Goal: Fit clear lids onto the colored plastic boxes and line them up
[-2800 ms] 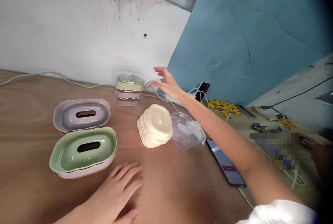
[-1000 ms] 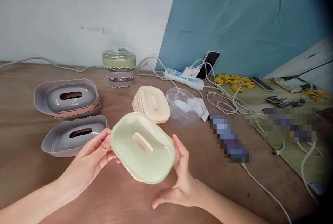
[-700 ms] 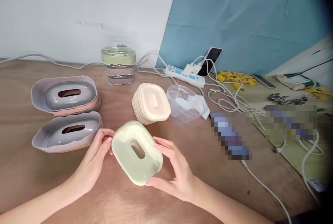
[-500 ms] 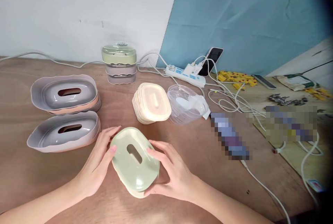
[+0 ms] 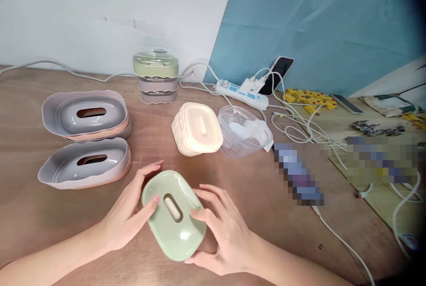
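Note:
Between my hands is a pale green plastic cover [image 5: 176, 242], rounded-oblong with a long slot in its top. A cream piece [image 5: 172, 206] shows through the slot. My left hand [image 5: 131, 215] rests its thumb on the cover's top, with its fingers along the far left side. At the right side, my right hand [image 5: 221, 228] grips the cover with its fingers on the upper edge and its thumb at the lower edge. Beyond the cover stands a leaning stack of cream lids [image 5: 203, 128], each with a raised ridge. Clear plastic containers [image 5: 244, 131] are nested beside them.
On the left lie grey-lilac slotted shells [image 5: 83, 159] with orange-pink parts underneath. A stacked green and lilac box tower [image 5: 156, 75] stands by the wall. To the right are a power strip [image 5: 241, 93], loose cables, a pixelated patch [image 5: 297, 175] and yellow pieces [image 5: 309, 99].
The cream piece, which stuck out below the green cover's lower edge, now sits up inside it with its ridge showing in the slot. My left thumb has moved further onto the top.

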`<state>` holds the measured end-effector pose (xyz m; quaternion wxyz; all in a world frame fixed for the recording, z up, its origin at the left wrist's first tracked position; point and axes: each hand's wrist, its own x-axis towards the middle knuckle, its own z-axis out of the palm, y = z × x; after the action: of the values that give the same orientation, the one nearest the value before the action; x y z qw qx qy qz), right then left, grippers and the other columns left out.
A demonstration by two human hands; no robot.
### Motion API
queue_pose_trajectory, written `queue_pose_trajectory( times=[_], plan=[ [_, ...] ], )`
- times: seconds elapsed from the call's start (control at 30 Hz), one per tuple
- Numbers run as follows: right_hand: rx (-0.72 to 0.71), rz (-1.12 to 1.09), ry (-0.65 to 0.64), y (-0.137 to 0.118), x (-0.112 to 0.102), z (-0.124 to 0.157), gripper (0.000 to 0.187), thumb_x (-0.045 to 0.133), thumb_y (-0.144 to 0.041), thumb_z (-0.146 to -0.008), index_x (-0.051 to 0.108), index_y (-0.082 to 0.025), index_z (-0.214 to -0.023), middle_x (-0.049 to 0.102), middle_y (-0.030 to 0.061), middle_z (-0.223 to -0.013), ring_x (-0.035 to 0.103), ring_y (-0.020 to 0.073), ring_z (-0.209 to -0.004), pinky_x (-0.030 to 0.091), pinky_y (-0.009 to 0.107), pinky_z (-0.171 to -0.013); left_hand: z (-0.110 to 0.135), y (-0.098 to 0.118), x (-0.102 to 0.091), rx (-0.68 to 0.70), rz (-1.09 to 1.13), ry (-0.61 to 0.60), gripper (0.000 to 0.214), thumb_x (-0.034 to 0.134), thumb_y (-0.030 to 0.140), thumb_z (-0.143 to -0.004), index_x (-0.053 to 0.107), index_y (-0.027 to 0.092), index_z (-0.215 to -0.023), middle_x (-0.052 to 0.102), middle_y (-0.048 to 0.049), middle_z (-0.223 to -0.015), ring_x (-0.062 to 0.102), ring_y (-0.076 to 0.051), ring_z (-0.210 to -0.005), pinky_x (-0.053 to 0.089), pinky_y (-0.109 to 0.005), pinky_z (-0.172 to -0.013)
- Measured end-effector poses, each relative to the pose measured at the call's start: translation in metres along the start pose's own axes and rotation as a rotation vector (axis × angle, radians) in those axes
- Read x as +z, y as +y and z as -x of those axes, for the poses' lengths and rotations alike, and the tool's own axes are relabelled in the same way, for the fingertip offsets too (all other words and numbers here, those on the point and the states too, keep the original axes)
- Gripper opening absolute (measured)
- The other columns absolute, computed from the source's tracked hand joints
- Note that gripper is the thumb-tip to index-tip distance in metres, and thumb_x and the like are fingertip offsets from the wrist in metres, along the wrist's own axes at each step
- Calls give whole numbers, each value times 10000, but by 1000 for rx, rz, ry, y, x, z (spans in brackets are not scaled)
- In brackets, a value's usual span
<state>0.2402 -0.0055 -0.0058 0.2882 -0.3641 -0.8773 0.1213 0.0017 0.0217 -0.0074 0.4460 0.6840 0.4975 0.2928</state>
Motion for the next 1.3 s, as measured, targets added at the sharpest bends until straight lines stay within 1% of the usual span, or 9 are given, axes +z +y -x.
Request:
queue_pose_trajectory(
  times=[0.1,0.27,0.37,0.53,0.87,0.97,1.1,1.17,1.3],
  plan=[
    [32,-12,-49,-3,1,0,520,673,-547,-675,502,-182,-1003,543,147,-1115,502,310,-1085,469,467,-845,-1,0,-1,49,-42,-33,372,368,319,-951,351,288,-1321,392,-59,-1433,384,-272,-1297,341,-444,-1053],
    [-1,43,-12,-5,5,2,503,638,-547,-708,521,-166,-1015,496,180,-1187,471,322,-1111,467,496,-850,-2,1,-3,52,-19,-72,362,335,308,-950,376,294,-1309,482,-41,-1357,483,-257,-1193,410,-406,-979],
    [-101,47,41,-6,7,3,374,635,-416,-738,555,-158,-996,493,180,-1226,457,326,-1142,469,505,-867,-4,2,-4,61,48,-50,346,356,310,-945,403,279,-1286,503,-46,-1340,507,-251,-1174,435,-385,-960],
    [-290,6,153,-4,8,2,228,656,-337,-771,631,-162,-915,629,103,-1067,466,331,-1168,479,510,-919,-4,1,-5,97,78,-35,338,377,275,-936,416,274,-1272,501,-48,-1343,507,-247,-1182,434,-379,-973],
    [-209,-61,77,-5,11,1,276,618,-187,-735,542,-123,-993,656,140,-997,582,284,-1056,475,548,-961,-5,-3,-3,63,-37,-57,440,417,264,-916,374,283,-1354,473,-66,-1376,460,-296,-1221,404,-459,-1010],
    [-88,-103,7,-2,6,0,345,540,-142,-677,482,-141,-1018,605,157,-1062,554,296,-1113,443,571,-982,-5,-3,-3,75,-58,-26,480,436,271,-917,337,306,-1386,413,-58,-1427,397,-304,-1281,365,-484,-1045],
    [82,-130,-149,12,-10,-4,426,501,-94,-642,433,-169,-1055,473,173,-1265,374,326,-1305,359,587,-1029,-5,-3,-2,139,-89,-14,578,514,258,-871,289,320,-1400,390,-64,-1423,378,-297,-1287,339,-484,-1059],
    [109,-170,-254,21,-18,-6,479,570,-162,-685,410,-168,-1136,335,191,-1390,280,336,-1361,310,590,-1055,-4,-2,-1,152,-98,-32,668,592,266,-800,279,312,-1389,383,-77,-1414,392,-309,-1260,348,-498,-1037],
    [165,-184,-319,35,-20,-6,870,734,-400,-691,233,-158,-1360,90,229,-1483,126,345,-1412,318,535,-1066,-3,-2,2,72,-120,-60,752,694,303,-679,310,319,-1325,455,-84,-1311,453,-330,-1154,376,-549,-954]
  ],
)
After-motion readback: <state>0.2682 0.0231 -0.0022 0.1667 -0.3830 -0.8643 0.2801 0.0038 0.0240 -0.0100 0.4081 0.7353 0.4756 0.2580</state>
